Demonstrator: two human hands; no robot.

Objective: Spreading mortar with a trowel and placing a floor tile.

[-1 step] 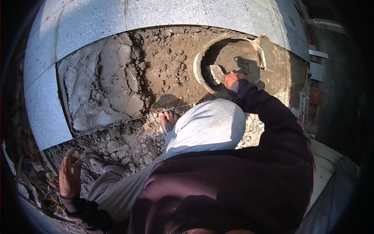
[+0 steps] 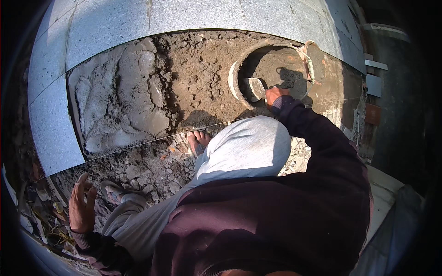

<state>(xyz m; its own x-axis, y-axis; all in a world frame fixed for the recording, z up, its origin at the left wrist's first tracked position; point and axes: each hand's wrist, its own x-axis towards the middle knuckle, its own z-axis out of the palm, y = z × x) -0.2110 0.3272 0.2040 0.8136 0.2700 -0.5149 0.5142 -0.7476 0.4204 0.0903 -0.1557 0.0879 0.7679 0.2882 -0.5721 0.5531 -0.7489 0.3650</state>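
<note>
My right hand (image 2: 276, 95) is closed round the handle of a trowel, down inside a round, mortar-crusted basin (image 2: 234, 79). The trowel's pale blade (image 2: 253, 89) lies to the left of my fist, by the basin's near left wall. Grey mortar (image 2: 285, 60) coats the inside of the basin, and a hand-shaped shadow falls across it. My left hand (image 2: 82, 207) is raised at the lower left, its fingers partly bent and apart, with nothing in it. Left of the basin, a bed of wet mortar (image 2: 122, 99) is spread in an uneven layer beside rough soil (image 2: 198, 69).
Speckled grey tiles (image 2: 198, 16) border the bed at the back, and another tile (image 2: 54, 126) at the left. A thin string (image 2: 184, 132) runs along the near edge. Rubble (image 2: 147, 175) lies around my feet. Tile pieces (image 2: 374, 85) are stacked at the right.
Almost nothing differs. My left hand has shifted very slightly; my right hand stays on the trowel in the basin.
</note>
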